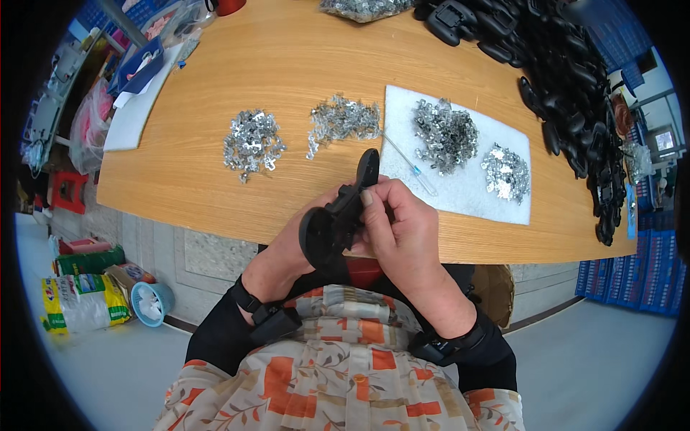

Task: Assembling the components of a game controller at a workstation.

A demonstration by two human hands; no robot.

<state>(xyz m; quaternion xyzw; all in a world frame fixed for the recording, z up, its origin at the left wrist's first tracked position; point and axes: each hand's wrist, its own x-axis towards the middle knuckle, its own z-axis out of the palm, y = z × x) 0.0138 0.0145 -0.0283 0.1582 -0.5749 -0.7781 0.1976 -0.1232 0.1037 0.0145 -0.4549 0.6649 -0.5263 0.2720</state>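
Observation:
My left hand (286,248) is wrapped round a black plastic game controller shell (332,224), held tilted on edge above the table's near edge. My right hand (404,228) pinches at the shell's inner side with thumb and forefinger; whatever small part may be between them is hidden. Beyond my hands lie two loose heaps of small silvery metal clips, a left heap (253,144) and a middle heap (343,119). On a white foam sheet (471,200) to the right rest a dark grey clip heap (445,136), a shinier clip heap (506,173) and a thin screwdriver (422,178) with a clear handle.
Many black controller shells (568,93) are piled along the table's right side. A bag of metal parts (366,8) sits at the far edge. A blue tray (140,66) stands far left. On the floor are a light-blue basket (151,304) and stacked blue crates (636,269).

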